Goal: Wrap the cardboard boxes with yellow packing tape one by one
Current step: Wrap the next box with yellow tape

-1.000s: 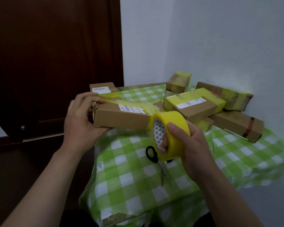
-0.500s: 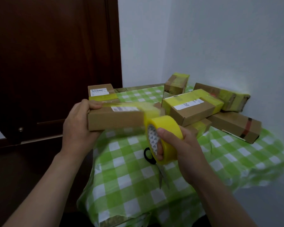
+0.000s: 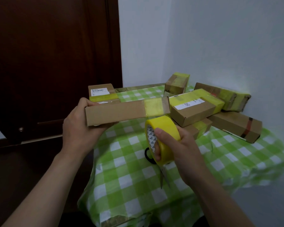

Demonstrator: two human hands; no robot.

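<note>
The left hand (image 3: 79,126) grips the near end of a long cardboard box (image 3: 115,113), held in the air above the green checked tablecloth (image 3: 129,177); the thumb lies over its top edge and the fingers curl under it, out of sight. The right hand (image 3: 179,149) holds the yellow tape roll (image 3: 165,138) just below the box's far end, thumb through the core, fingers wrapped round the outside. A strip of tape (image 3: 154,106) runs up from the roll onto the box. Scissors (image 3: 162,174) lie on the cloth beneath the roll. Taped boxes (image 3: 197,108) are piled against the wall.
</note>
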